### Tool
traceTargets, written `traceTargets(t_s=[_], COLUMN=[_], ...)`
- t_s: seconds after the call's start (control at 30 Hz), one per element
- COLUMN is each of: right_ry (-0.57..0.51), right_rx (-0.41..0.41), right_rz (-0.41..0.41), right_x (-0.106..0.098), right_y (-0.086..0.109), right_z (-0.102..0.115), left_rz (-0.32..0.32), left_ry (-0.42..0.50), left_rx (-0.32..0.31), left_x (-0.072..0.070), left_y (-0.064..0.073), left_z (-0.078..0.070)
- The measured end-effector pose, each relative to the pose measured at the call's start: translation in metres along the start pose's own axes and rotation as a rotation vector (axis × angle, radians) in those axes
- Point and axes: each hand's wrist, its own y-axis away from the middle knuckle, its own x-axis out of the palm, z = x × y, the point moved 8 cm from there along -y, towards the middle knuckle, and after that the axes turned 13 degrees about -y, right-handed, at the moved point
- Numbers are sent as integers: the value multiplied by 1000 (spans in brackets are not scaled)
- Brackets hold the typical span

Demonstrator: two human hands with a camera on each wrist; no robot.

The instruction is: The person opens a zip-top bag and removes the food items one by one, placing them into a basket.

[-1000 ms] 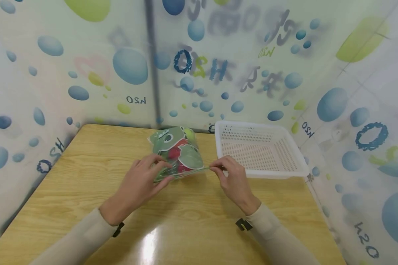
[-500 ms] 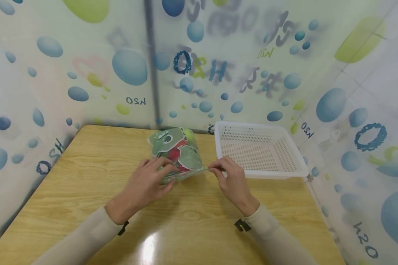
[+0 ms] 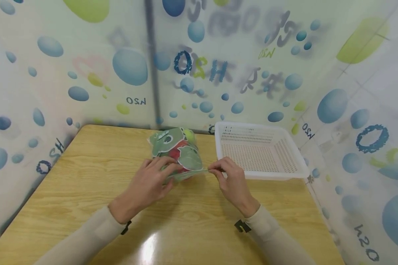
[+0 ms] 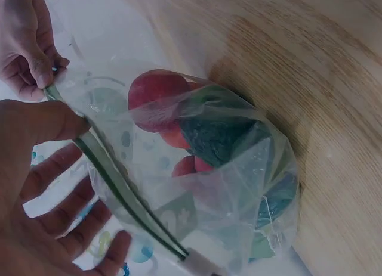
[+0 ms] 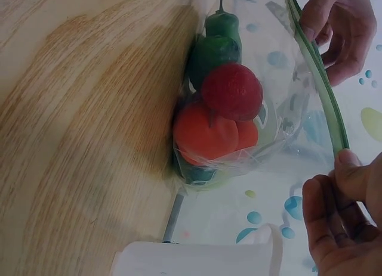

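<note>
A clear zip bag (image 3: pixel 190 159) with a green cartoon animal print rests on the wooden table. Through its plastic, the right wrist view shows a dark red round item (image 5: pixel 233 91), an orange-red one (image 5: pixel 206 133) and a dark green pepper-like item (image 5: pixel 215 55). My right hand (image 3: pixel 232 180) pinches the right end of the bag's green zip strip (image 5: pixel 328 103). Further left along that strip, my left hand (image 3: pixel 147 184) pinches it between thumb and forefinger, its other fingers spread behind. A pale slider (image 4: pixel 200 261) sits on the strip in the left wrist view.
A white perforated plastic basket (image 3: pixel 262 173) stands right of the bag, close to my right hand. The wooden table (image 3: pixel 192 228) meets walls (image 3: pixel 185 99) patterned with blue and green bubbles at the back and sides.
My left hand has moved to the right along the bag's zip edge, closer to the right hand. The right hand keeps its pinch nearly in place. The basket has not moved.
</note>
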Motion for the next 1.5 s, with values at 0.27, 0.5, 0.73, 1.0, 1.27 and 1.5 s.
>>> traceTargets(t_s=[0.27, 0.5, 0.73, 1.0, 1.27, 1.5], right_ry=[-10, 5, 86, 206, 649, 677], right_rx=[7, 7, -113, -396, -338, -166], right_rz=[15, 25, 33, 320, 571, 524], right_x=[0, 4, 13, 61, 109, 101], right_y=[6, 10, 12, 15, 16, 11], right_z=[-2, 1, 19, 51, 33, 17], left_rz=[256, 331, 350, 305, 269, 342], left_ry=[47, 117, 129, 75, 43, 21], left_rx=[-111, -175, -220, -215, -240, -313], left_x=[29, 46, 58, 58, 49, 51], left_y=[-6, -6, -5, -12, -15, -12], left_z=[7, 13, 17, 16, 17, 22])
